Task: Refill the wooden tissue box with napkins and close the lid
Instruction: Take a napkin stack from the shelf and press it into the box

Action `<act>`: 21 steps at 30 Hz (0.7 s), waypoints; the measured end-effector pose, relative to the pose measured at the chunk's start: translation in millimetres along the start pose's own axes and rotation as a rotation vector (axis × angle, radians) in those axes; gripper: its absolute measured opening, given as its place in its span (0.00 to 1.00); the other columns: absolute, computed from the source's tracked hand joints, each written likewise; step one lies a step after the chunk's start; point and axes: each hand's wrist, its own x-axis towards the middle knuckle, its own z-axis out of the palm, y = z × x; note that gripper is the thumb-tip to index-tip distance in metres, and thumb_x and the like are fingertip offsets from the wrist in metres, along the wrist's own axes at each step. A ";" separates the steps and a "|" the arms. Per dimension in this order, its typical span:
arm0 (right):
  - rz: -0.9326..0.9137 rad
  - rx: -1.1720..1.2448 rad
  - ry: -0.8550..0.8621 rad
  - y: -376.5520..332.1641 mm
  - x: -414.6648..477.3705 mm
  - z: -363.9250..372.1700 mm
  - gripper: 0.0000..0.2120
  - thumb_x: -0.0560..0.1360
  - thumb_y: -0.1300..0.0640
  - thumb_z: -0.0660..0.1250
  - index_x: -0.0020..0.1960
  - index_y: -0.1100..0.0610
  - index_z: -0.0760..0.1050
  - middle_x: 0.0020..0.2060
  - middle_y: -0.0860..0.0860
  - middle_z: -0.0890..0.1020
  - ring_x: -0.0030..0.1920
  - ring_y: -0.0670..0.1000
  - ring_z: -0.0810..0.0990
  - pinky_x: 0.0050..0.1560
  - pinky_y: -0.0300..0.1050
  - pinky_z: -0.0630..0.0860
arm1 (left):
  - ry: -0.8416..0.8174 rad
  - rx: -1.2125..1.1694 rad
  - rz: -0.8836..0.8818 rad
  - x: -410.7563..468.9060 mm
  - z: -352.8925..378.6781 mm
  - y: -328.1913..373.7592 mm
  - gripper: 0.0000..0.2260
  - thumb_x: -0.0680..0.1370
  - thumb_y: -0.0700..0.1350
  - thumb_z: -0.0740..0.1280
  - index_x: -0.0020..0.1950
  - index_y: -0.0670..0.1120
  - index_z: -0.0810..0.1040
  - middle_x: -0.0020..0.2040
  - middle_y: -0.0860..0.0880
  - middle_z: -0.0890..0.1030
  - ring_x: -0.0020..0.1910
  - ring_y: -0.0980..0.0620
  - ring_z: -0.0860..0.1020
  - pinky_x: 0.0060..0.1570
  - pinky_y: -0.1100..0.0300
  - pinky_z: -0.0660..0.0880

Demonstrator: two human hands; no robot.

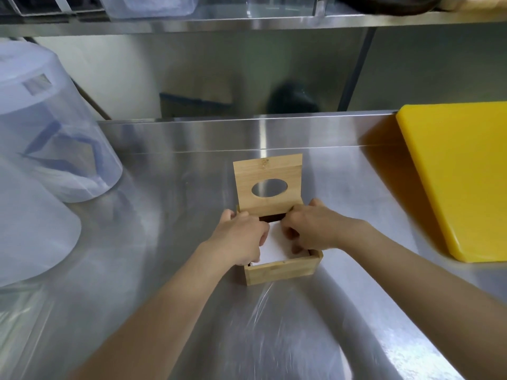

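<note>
Bamboo-coloured and square, the wooden tissue box point(282, 268) sits on the steel table point(175, 187) with its lid point(267, 183) swung up and standing nearly upright behind both hands, the oval opening in it showing the metal beyond. A white stack of napkins point(271, 249) lies inside the box, between the two sets of fingers. The left hand point(240, 237) covers the box's left wall, its fingers point(263, 237) curled down onto the left edge of the napkins and pressing them, thumb out toward the lid's lower corner. The right hand point(312, 229) reaches in from the other side, its fingers point(295, 246) bent down against the right edge of the stack; whether they pinch the paper or only push on it cannot be told, as the fingertips are hidden inside the box. Well to the right of the right hand lies a yellow cutting board point(455, 171). Far left of the left hand stand upturned translucent plastic containers point(52, 138). A crinkled clear plastic wrapper point(263, 319) lies on the table just below the box, between the forearms.
</note>
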 end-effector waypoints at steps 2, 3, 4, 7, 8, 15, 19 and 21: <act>0.022 0.021 -0.015 -1.9 -0.5 -0.9 0.06 0.72 0.58 0.66 0.41 0.53 0.68 0.43 0.49 0.74 0.43 0.50 0.67 0.53 0.46 0.62 | 0.005 -0.026 0.002 2.0 1.2 -2.5 0.09 0.72 0.45 0.71 0.48 0.49 0.73 0.50 0.52 0.75 0.54 0.52 0.68 0.60 0.56 0.60; 0.031 0.039 -0.030 -2.0 -1.3 -2.3 0.06 0.72 0.58 0.66 0.41 0.53 0.68 0.42 0.48 0.74 0.43 0.50 0.68 0.52 0.46 0.62 | 0.011 -0.040 0.011 1.5 0.4 -4.0 0.08 0.72 0.46 0.71 0.48 0.49 0.73 0.51 0.52 0.75 0.54 0.52 0.69 0.59 0.57 0.60; 0.027 0.066 -0.033 -1.1 -2.5 -4.3 0.06 0.72 0.58 0.66 0.41 0.53 0.69 0.42 0.48 0.75 0.43 0.51 0.69 0.52 0.46 0.63 | 0.027 -0.069 0.024 0.1 -1.1 -5.5 0.08 0.73 0.47 0.70 0.50 0.49 0.74 0.51 0.52 0.76 0.54 0.52 0.70 0.57 0.58 0.61; 0.006 0.238 0.137 8.2 -8.4 -5.4 0.03 0.73 0.60 0.65 0.42 0.55 0.77 0.41 0.51 0.81 0.44 0.54 0.76 0.52 0.49 0.74 | 0.116 -0.380 -0.004 -8.9 -8.1 -8.6 0.08 0.75 0.48 0.68 0.52 0.49 0.77 0.48 0.53 0.78 0.48 0.54 0.75 0.50 0.60 0.68; 0.016 0.350 0.277 11.5 -11.0 -3.9 0.05 0.73 0.61 0.66 0.44 0.56 0.80 0.42 0.53 0.83 0.43 0.54 0.78 0.49 0.49 0.76 | 0.177 -0.530 -0.037 -13.2 -10.4 -10.1 0.05 0.75 0.48 0.68 0.49 0.48 0.78 0.44 0.54 0.78 0.44 0.55 0.76 0.45 0.62 0.70; 0.321 1.150 0.717 29.3 -7.2 8.0 0.14 0.71 0.62 0.72 0.55 0.54 0.77 0.40 0.46 0.75 0.40 0.43 0.74 0.40 0.26 0.71 | 0.639 -1.213 -0.414 -20.8 -4.9 -26.9 0.05 0.73 0.40 0.71 0.42 0.50 0.78 0.44 0.48 0.78 0.46 0.50 0.76 0.46 0.56 0.73; 0.272 1.485 0.473 31.9 -5.0 5.4 0.16 0.73 0.67 0.68 0.57 0.51 0.79 0.51 0.51 0.82 0.52 0.52 0.80 0.53 0.51 0.78 | 0.391 -1.532 -0.442 -18.6 -1.5 -19.8 0.10 0.75 0.38 0.68 0.48 0.54 0.77 0.59 0.45 0.73 0.58 0.48 0.72 0.57 0.39 0.73; 0.258 1.532 0.450 30.3 -4.0 3.7 0.14 0.73 0.70 0.66 0.49 0.52 0.80 0.47 0.51 0.83 0.49 0.52 0.80 0.51 0.50 0.78 | 0.370 -1.635 -0.437 -17.1 -1.5 -16.9 0.11 0.76 0.35 0.65 0.51 0.50 0.76 0.58 0.43 0.74 0.57 0.47 0.74 0.54 0.37 0.75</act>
